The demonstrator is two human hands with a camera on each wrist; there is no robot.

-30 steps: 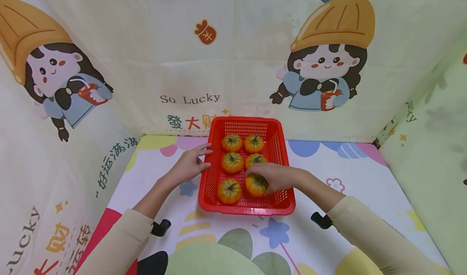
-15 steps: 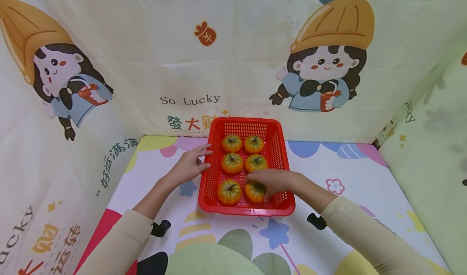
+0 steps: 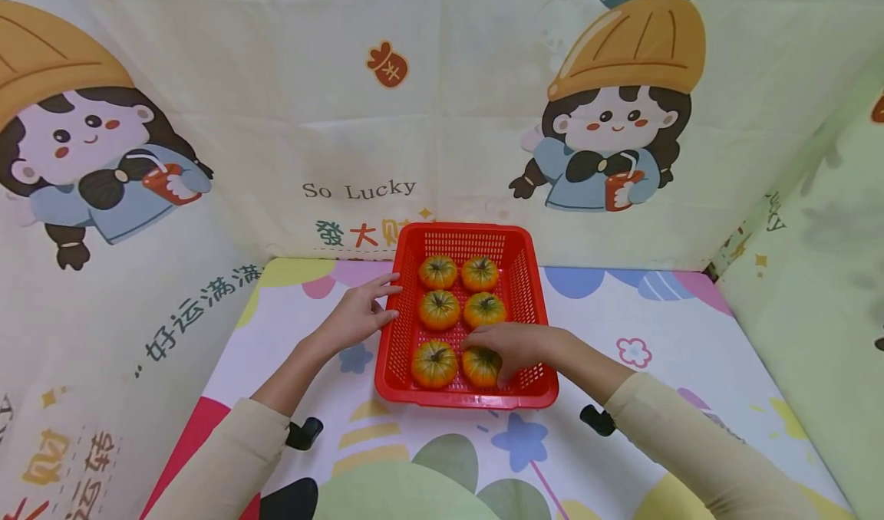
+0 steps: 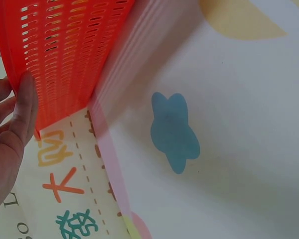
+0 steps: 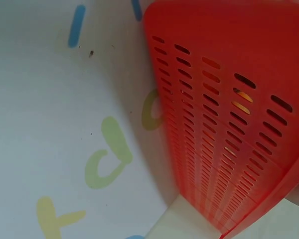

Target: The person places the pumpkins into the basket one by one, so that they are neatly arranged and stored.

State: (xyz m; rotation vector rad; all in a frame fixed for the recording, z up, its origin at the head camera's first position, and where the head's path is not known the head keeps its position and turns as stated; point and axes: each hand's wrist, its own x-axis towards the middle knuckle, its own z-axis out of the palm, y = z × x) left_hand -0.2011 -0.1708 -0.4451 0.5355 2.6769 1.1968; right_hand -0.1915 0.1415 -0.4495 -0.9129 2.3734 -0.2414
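Observation:
A red plastic basket (image 3: 466, 399) with slotted walls holds several small orange pumpkins, set in two columns of three. My right hand (image 3: 514, 345) reaches in over the right wall and grips the front right pumpkin (image 3: 481, 366) from above, thumb and fingers around its sides. Just behind it sits another pumpkin (image 3: 484, 308), and to its left lies the front left pumpkin (image 3: 434, 363). My left hand (image 3: 357, 311) rests its loosely spread fingers against the basket's left rim. In the left wrist view, those fingers (image 4: 25, 107) touch the rim and outer wall. The right wrist view hides my right hand's fingers behind the basket wall (image 5: 214, 124).
The basket stands on a table with a printed cloth (image 3: 387, 459), near a cream printed backdrop (image 3: 470, 144) at the back. More backdrop cloth encloses the left and right sides. Dark wrist cameras (image 3: 305, 432) stick out by both sleeves.
My right hand has moved the front right pumpkin slightly toward the front and down, level with the front left one. The left hand has stayed at the rim.

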